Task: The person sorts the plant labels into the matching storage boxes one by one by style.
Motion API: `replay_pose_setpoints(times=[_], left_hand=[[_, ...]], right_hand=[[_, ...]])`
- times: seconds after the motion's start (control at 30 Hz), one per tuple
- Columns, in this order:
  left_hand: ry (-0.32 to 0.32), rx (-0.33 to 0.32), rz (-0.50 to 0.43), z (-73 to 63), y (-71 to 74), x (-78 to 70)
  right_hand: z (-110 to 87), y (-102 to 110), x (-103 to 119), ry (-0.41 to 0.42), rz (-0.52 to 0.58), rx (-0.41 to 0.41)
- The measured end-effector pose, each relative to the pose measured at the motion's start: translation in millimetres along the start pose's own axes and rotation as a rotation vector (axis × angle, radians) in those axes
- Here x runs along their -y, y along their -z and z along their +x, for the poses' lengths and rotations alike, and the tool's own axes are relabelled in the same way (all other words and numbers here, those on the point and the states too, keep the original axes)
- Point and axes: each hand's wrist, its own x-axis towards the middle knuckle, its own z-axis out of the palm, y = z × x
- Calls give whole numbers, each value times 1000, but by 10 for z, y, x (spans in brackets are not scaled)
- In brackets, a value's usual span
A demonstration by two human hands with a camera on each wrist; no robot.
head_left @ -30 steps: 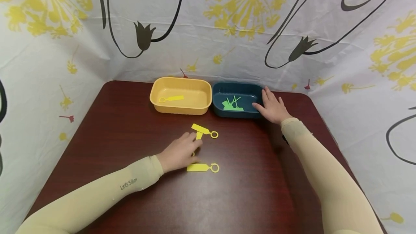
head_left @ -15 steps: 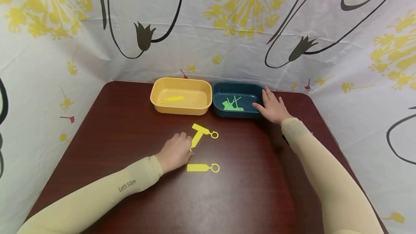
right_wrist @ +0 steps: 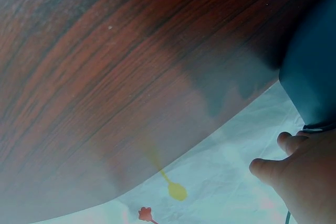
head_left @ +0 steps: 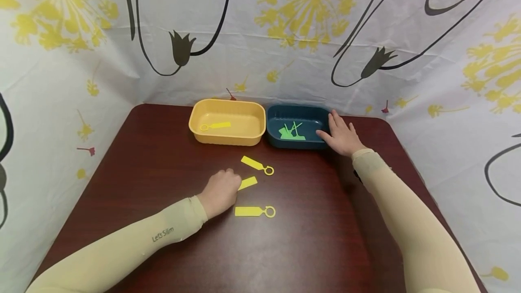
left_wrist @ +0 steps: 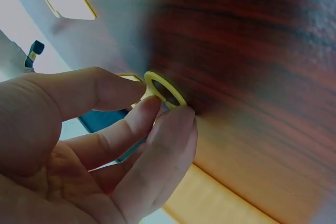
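Head view: at the back of the table (head_left: 309, 252) stands a yellow tray (head_left: 228, 140), one yellow tag (head_left: 220, 125) lying inside. In front of it lie two loose tags, a far tag (head_left: 252, 163) and a near tag (head_left: 248, 211). The blue tray (head_left: 297, 144), just right of the yellow one, contains green tags (head_left: 293, 137). The right hand (head_left: 343, 140), fingers spread, touches its right end, thumb over the front rim. The left hand (head_left: 221, 191) blocks the head view of the ring on the held tag (head_left: 247, 183); the left wrist view shows thumb and fingertips pinching that ring. The held tag is yellow and flat, its strip pointing right between the loose tags; contact with the wood cannot be determined. The surface is dark reddish-brown, wood-grained. White cloth (head_left: 244, 58) printed with yellow and grey flowers surrounds the back and sides.
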Motion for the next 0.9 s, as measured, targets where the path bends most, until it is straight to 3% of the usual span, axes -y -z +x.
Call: replay_pose_setpoints(times=[0.13,0.4,0.63,0.9], left_hand=[[1,5,-4,13,2,6],[83,42,-16,23,-12,-12],[75,18,19,55,-62,-35],[92,45,-13,114,-68,-61]], right_hand=[[-3,1,5,-4,5,2],[1,-4,30,-6,-3,4],[8,-5,29,1,-4,-3],[-3,10,8,-5,-5,1]])
